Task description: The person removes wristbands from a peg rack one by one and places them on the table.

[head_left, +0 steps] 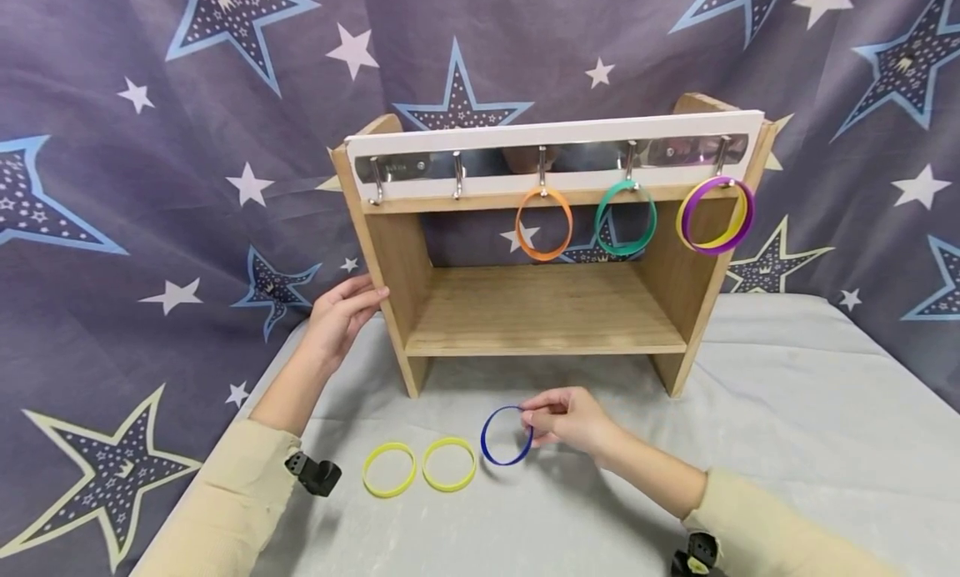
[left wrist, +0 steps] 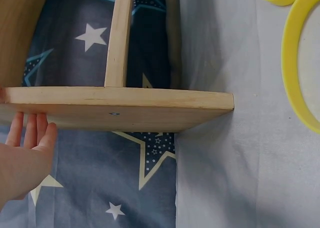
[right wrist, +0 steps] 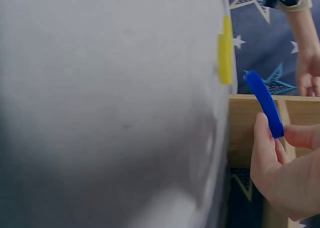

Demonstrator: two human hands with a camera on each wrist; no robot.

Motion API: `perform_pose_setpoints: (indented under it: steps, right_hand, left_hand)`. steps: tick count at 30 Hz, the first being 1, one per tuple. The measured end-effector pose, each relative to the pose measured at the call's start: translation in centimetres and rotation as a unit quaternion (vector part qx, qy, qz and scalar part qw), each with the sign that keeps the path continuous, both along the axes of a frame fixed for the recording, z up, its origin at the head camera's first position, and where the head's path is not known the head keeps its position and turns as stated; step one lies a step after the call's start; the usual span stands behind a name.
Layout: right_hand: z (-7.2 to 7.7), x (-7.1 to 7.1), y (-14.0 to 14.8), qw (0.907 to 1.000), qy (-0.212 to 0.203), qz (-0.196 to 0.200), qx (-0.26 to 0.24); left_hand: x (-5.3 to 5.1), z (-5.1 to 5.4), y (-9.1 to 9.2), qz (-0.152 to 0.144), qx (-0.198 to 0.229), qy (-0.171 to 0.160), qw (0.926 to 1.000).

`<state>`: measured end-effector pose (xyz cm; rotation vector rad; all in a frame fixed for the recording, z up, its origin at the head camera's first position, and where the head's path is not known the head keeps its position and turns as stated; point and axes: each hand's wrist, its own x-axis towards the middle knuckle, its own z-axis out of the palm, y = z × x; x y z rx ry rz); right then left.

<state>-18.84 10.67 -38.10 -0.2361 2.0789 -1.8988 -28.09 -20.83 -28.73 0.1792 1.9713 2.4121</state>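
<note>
Right hand pinches blue ring at one edge: light squeeze avoids ovalling it, left hand (fingers extended) rests against wooden rack

Star-printed grey-purple fabric backdrop, softly creased, pale grey cloth spread below

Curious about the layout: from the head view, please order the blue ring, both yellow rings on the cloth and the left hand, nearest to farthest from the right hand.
1. Blue ring, pinched in the right hand.
2. Right yellow ring, just left of it.
3. Left yellow ring, further left.
4. Left hand, on the left side of the wooden shelf.
</note>
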Motion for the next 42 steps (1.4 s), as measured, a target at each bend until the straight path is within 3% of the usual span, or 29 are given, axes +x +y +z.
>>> perform_pose_setpoints:
  steps: [9,15,23,42]
  right_hand:
    - [-1.2,-0.1,-0.2,0.9966,-0.008,0.057,0.058]
    - [-0.9,-0.3,-0.1,0.9874,0.049,0.058,0.139]
    - [1.3,-0.9,0.8,0.9773,0.079,0.046,0.191]
    - [7.8,-1.5,3.0,0.9773,0.133,0.028,0.163]
  left_hand:
    - [-0.1,0.0,0.1,0.001,0.001,-0.001,1.0000]
    - [0.0,0.0,0.1,0.005,0.007,0.002,1.0000]
    - [-0.1,0.1,0.1,0.005,0.002,-0.003,1.0000]
    - [0.1,0.1,0.1,0.005,-0.008,-0.003,0.9999]
